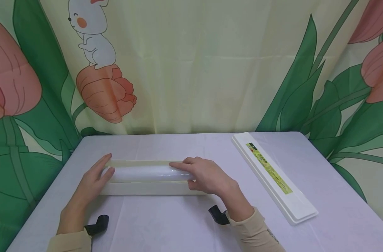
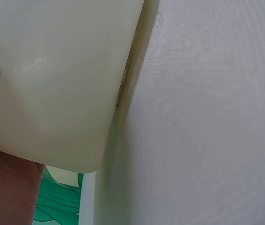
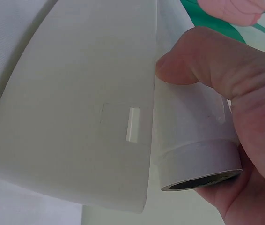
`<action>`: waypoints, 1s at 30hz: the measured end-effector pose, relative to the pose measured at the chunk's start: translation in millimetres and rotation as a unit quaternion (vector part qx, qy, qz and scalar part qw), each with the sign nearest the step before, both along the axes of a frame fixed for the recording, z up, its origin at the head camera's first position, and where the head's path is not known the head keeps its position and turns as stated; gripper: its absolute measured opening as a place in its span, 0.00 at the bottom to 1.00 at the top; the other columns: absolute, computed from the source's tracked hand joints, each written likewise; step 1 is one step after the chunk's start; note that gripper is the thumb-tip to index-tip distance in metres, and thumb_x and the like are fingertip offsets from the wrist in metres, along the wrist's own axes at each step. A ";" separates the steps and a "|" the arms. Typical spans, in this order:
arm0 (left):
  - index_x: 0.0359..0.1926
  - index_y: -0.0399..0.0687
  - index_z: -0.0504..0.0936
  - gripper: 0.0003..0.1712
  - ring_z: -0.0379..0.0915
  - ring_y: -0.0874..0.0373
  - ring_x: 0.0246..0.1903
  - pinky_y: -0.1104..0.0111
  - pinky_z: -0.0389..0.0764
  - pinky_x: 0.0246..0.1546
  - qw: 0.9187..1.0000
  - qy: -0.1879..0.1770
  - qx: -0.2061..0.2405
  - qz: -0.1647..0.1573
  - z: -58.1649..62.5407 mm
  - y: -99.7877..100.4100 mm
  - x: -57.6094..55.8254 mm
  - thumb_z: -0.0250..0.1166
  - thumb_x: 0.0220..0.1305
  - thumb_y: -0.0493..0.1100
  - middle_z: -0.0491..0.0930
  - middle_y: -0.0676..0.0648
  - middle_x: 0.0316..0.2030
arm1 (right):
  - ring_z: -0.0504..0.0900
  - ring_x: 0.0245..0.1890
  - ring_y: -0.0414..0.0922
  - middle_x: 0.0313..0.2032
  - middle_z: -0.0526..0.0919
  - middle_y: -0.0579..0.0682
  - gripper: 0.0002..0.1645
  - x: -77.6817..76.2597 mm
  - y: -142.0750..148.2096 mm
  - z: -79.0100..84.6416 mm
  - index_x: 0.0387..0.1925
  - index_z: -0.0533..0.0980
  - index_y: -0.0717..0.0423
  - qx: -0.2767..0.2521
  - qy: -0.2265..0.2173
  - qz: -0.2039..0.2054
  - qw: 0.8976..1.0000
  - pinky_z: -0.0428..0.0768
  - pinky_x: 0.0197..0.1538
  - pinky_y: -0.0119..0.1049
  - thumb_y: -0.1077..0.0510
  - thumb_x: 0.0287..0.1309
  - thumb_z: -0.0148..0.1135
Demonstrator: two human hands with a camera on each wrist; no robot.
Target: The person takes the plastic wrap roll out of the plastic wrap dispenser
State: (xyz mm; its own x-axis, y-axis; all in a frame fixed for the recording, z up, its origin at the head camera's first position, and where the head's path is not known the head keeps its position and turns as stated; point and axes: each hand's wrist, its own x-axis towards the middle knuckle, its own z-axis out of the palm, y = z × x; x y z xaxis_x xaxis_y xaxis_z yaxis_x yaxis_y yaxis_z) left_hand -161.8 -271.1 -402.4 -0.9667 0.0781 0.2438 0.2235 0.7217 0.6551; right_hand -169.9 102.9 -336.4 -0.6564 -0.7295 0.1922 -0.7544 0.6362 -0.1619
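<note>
A long white box (image 1: 153,189) lies crosswise on the table, its top side uncovered. Inside it sits a roll of clear plastic wrap (image 1: 144,174), with a hollow tube end showing in the right wrist view. My left hand (image 1: 91,182) rests against the box's left end, fingers and thumb fairly straight. At the other end my right hand (image 1: 210,176) grips the roll, index finger stretched along its top. The right wrist view shows that thumb (image 3: 181,63) on the roll, by the box wall (image 3: 76,122). The left wrist view shows mainly the box's outer face (image 2: 62,93).
To the right, a long white lid (image 1: 238,147) with a yellow-green label (image 1: 270,168) lies slanted on the white tablecloth (image 1: 160,224). Behind the table hangs a curtain (image 1: 210,70) printed with tulips and a rabbit. Black wrist mounts (image 1: 98,225) sit below the hands.
</note>
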 end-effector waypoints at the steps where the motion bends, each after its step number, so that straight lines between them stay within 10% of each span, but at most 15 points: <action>1: 0.75 0.34 0.59 0.38 0.49 0.29 0.72 0.31 0.53 0.66 1.000 0.000 -0.001 0.000 -0.3 -0.1 0.0 0.53 0.76 0.54 0.56 0.29 0.73 | 0.81 0.42 0.45 0.51 0.81 0.45 0.44 0.0 -0.1 -0.1 0.69 0.73 0.42 0.003 0.002 0.001 1.000 0.81 0.38 0.38 0.67 0.49 0.69; 30: 0.77 0.38 0.57 0.38 0.47 0.29 0.73 0.31 0.52 0.66 1.000 -0.017 0.025 0.001 -0.9 -1.7 -0.5 0.52 0.77 0.54 0.54 0.30 0.74 | 0.81 0.42 0.49 0.49 0.80 0.50 0.40 0.4 13.7 -11.8 0.67 0.73 0.45 -0.019 0.145 0.049 0.988 0.80 0.39 0.39 0.66 0.51 0.70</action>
State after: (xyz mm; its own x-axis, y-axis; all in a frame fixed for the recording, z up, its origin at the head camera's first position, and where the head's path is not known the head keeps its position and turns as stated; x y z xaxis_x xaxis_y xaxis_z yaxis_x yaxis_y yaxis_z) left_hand -162.2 -272.8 -403.3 -0.9749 0.0641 0.2134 0.1981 0.6882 0.6980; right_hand -169.5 116.6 -348.2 -0.4955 -0.7757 0.3908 -0.8308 0.5546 0.0473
